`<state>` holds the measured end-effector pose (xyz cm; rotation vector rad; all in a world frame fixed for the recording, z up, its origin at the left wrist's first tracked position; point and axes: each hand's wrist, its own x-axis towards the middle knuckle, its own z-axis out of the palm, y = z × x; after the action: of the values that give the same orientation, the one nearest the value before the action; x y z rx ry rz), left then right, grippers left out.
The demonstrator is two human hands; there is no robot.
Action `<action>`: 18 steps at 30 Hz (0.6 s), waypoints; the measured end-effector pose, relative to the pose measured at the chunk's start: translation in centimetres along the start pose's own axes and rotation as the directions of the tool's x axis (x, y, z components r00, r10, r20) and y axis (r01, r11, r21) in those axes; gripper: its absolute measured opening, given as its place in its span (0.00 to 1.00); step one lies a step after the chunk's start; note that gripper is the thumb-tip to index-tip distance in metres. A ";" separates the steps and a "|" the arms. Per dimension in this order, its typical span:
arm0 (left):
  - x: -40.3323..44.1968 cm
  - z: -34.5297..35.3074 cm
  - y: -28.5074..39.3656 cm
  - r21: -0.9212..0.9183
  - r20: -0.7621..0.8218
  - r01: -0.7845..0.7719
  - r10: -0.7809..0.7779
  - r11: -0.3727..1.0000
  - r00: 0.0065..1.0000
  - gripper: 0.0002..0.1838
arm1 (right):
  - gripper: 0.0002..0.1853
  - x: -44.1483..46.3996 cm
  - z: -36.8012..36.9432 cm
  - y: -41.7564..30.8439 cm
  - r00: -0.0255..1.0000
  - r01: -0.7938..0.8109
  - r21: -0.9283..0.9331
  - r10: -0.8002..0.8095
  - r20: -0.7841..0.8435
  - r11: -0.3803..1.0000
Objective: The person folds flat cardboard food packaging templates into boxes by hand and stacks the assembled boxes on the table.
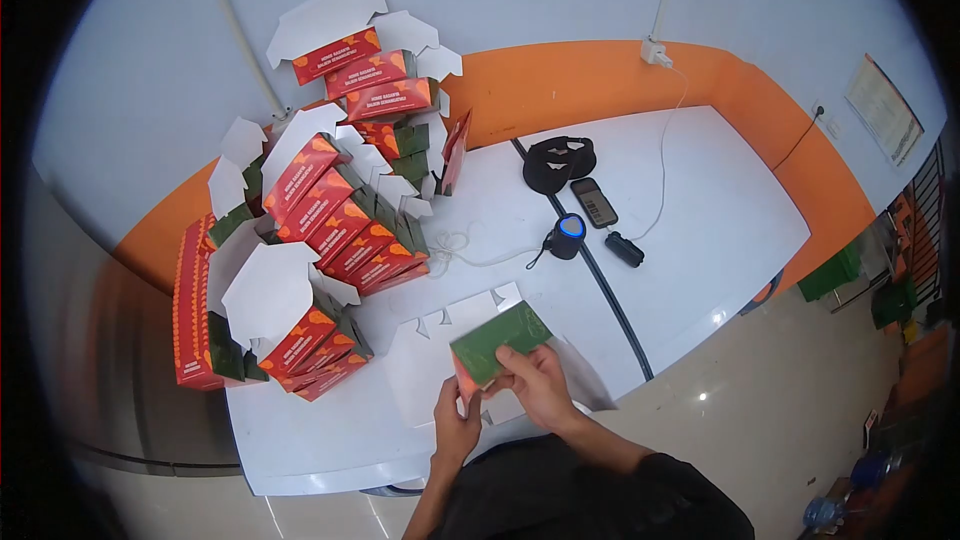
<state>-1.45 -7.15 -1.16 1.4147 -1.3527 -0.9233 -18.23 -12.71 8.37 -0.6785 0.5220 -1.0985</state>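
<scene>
Both hands are on a cardboard box (510, 332) with a green panel and a red-orange side, close to the table's front edge. My right hand (540, 387) grips the green panel, its thumb lying on top. At the red side, my left hand (457, 422) has its fingers closed on the lower left corner. White cardboard (415, 365) with notched edges spreads under and behind the green panel; whether it is part of the same box, I cannot tell. Parts of the fingers are hidden beneath the cardboard.
Several red and green boxes (325, 210) with raised white flaps stand stacked at the left. A black cap (558, 162), a phone (594, 202), a small round speaker-like device (566, 236) and a black plug-like block (625, 249) lie behind. A white cable (662, 180) climbs to a wall socket.
</scene>
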 end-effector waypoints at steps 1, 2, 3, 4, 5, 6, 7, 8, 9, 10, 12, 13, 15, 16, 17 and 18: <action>-0.1 0.1 -0.1 -0.028 -0.023 0.040 -0.041 0.999 0.999 0.19 | 0.22 0.3 -0.3 0.9 0.993 0.113 -0.174 -0.105 0.055 0.978; -0.2 0.2 -0.1 -0.057 -0.046 0.080 -0.083 0.995 0.996 0.17 | 0.28 0.7 -0.5 2.3 0.972 0.229 -0.334 -0.197 0.129 0.914; -0.2 0.2 -0.1 -0.087 -0.069 0.118 -0.124 0.989 0.990 0.15 | 0.34 0.7 -0.4 3.1 0.938 0.344 -0.473 -0.271 0.218 0.811; -0.2 0.2 -0.3 -0.146 -0.053 0.215 -0.225 0.966 0.973 0.16 | 0.40 0.4 -0.5 3.3 0.937 0.330 -0.608 -0.173 0.303 0.722; -0.1 0.0 -0.6 -0.203 -0.032 0.310 -0.323 0.929 0.946 0.17 | 0.46 0.0 -0.5 3.2 0.928 0.326 -0.723 -0.060 0.368 0.609; 0.1 -0.3 -0.8 -0.258 -0.006 0.398 -0.414 0.880 0.910 0.17 | 0.52 -0.3 -0.5 3.3 0.909 0.338 -0.812 0.060 0.413 0.475; 0.2 -0.6 -0.8 -0.249 0.008 0.371 -0.382 0.894 0.924 0.19 | 0.57 -0.9 -0.6 4.0 0.893 0.362 -0.892 0.175 0.415 0.271; 0.3 -1.0 -0.6 -0.241 0.021 0.344 -0.350 0.907 0.937 0.22 | 0.57 -1.4 -1.1 4.5 0.878 0.372 -0.914 0.259 0.404 0.163; 0.4 -1.5 -0.6 -0.234 0.031 0.317 -0.319 0.919 0.947 0.24 | 0.57 -1.6 -2.2 4.9 0.859 0.390 -0.920 0.341 0.383 0.052; 0.3 -1.9 -1.4 -0.176 0.070 0.296 -0.288 0.939 0.955 0.26 | 0.56 -1.9 -3.5 5.6 0.836 0.413 -0.909 0.419 0.353 -0.057; 0.0 -2.6 -3.2 -0.063 0.150 0.250 -0.238 0.966 0.960 0.31 | 0.43 -1.8 -7.3 7.7 0.893 0.413 -0.908 0.226 0.389 -0.067; -0.1 -2.9 -3.4 -0.082 0.179 0.289 -0.271 0.954 0.946 0.33 | 0.38 -1.3 -9.7 8.1 0.899 0.414 -0.910 0.169 0.405 -0.025; -0.4 -3.2 -3.5 -0.114 0.249 0.365 -0.330 0.924 0.911 0.36 | 0.31 -1.7 -11.5 8.1 0.919 0.389 -0.920 0.056 0.391 0.050; -0.3 -3.3 -3.7 -0.150 0.291 0.435 -0.381 0.888 0.878 0.37 | 0.27 -1.8 -11.8 8.1 0.930 0.366 -0.927 -0.003 0.367 0.083; -0.4 -3.4 -4.0 -0.181 0.338 0.502 -0.426 0.845 0.839 0.38 | 0.23 -1.9 -12.0 8.3 0.940 0.342 -0.932 -0.062 0.337 0.118; -0.4 -3.4 -4.3 -0.206 0.388 0.565 -0.463 0.799 0.797 0.39 | 0.22 -1.9 -11.8 8.3 0.948 0.317 -0.942 -0.064 0.311 0.112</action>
<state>2.99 -6.54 -4.41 1.4506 -0.9726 -1.7232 -21.83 -11.31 -5.62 -2.1347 1.0353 -0.7502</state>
